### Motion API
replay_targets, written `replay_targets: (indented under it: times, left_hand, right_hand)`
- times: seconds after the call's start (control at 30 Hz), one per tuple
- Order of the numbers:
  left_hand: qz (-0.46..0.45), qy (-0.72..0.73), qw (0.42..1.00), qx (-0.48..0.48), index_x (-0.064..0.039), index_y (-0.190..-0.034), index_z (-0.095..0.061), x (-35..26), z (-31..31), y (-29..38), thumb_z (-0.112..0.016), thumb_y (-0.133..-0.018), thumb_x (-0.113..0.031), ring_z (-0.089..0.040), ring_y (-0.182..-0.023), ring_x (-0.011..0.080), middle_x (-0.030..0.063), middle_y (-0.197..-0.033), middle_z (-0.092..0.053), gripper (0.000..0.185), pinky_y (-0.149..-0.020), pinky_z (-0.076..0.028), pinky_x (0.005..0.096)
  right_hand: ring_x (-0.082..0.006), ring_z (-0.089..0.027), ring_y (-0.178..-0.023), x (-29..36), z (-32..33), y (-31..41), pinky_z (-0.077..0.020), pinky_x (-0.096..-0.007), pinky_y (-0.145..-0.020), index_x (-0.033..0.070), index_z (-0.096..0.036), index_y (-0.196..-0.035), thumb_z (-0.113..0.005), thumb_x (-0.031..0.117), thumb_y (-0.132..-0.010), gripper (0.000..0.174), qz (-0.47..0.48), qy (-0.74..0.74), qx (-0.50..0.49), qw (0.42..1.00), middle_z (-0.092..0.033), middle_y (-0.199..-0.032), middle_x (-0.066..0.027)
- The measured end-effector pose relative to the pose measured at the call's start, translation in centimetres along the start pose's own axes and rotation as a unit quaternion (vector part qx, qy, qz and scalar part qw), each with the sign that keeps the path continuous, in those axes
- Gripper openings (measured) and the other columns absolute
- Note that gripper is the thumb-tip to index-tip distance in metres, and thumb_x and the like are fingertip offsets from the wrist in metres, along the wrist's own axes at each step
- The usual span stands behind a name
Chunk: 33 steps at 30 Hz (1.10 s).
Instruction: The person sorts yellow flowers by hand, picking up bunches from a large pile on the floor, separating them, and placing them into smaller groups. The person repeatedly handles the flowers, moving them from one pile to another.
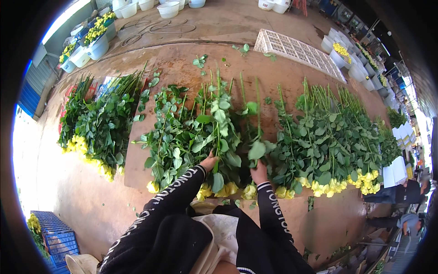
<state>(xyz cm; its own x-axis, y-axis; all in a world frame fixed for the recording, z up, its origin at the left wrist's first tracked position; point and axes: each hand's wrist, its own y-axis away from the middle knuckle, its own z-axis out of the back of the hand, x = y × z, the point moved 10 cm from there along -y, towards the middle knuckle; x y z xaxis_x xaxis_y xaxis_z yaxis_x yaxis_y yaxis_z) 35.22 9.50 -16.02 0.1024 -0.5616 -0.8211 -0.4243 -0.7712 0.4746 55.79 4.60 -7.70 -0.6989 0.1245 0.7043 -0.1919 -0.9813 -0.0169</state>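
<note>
My left hand (209, 162) is closed around a leafy rose stem (218, 130) at the middle of the worktable (140, 164). To its right, my right hand (259, 172) grips the stem of a yellow rose (249, 192) just above its bloom. Both stems lie with their cut ends pointing away from me and the blooms near my body. Loose leafy roses (174, 137) spread under and left of my left hand. Right of my right hand lies a wide row of yellow roses (328, 137). My fingers are partly hidden by leaves.
Bunched yellow roses (102, 126) lie at the left. A white plastic crate (297, 51) stands beyond the table, with white tubs (168, 10) and a hose (160, 27) on the floor. A blue crate (56, 236) is at lower left. Two people (409, 191) are at the far right.
</note>
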Motion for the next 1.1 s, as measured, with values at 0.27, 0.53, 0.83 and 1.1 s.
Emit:
replay_targets:
  times: [0.27, 0.53, 0.83, 1.1]
  left_hand:
    - [0.024, -0.433, 0.899, -0.067, -0.009, -0.13, -0.005, -1.1, -3.7, 1.4, -0.064, -0.065, -0.03, -0.046, -0.098, 0.0414, 0.0303, -0.115, -0.034, 0.09, -0.084, -0.04, 0.039]
    - [0.008, -0.458, 0.885, -0.088, -0.007, -0.131, -0.006, -0.6, -3.4, 0.8, -0.065, -0.064, -0.029, -0.046, -0.094, 0.0435, 0.0332, -0.116, -0.026, 0.092, -0.08, -0.042, 0.0393]
    - [-0.02, -0.447, 0.891, -0.077, -0.007, -0.13, -0.008, -0.1, -3.0, 0.5, -0.066, -0.062, -0.027, -0.046, -0.09, 0.0453, 0.0332, -0.114, -0.025, 0.092, -0.079, -0.042, 0.0407]
    - [-0.035, -0.475, 0.875, -0.091, -0.006, -0.13, -0.008, -0.7, -3.5, 0.7, -0.065, -0.063, -0.028, -0.045, -0.092, 0.0443, 0.0319, -0.114, -0.026, 0.09, -0.078, -0.042, 0.0413]
  right_hand:
    - [-0.0337, -0.054, -0.084, -7.5, 6.7, -1.2, -0.043, -0.0428, -0.074, 0.002, -0.052, -0.093, -0.048, 0.015, -0.072, 0.025, -0.176, 0.319, 0.062, 0.929, -0.057, -0.09, -0.0196]
    - [-0.0364, -0.05, -0.091, -4.8, 5.8, 1.0, -0.0422, -0.0426, -0.075, 0.006, -0.028, -0.123, -0.054, 0.034, -0.073, 0.063, -0.145, 0.267, 0.074, 0.95, -0.048, -0.104, -0.0228]
    - [-0.0311, -0.052, -0.095, -17.7, 16.2, 6.6, -0.0407, -0.0348, -0.08, 0.0, -0.041, -0.116, -0.058, 0.038, -0.071, 0.062, -0.275, 0.197, 0.004, 0.941, -0.054, -0.102, -0.0186]
    - [-0.0348, -0.039, -0.103, -11.7, 8.8, 7.5, -0.0314, -0.0513, -0.085, 0.008, -0.027, -0.122, -0.068, 0.035, -0.058, 0.081, -0.275, 0.295, -0.028, 0.915, -0.047, -0.111, -0.0154]
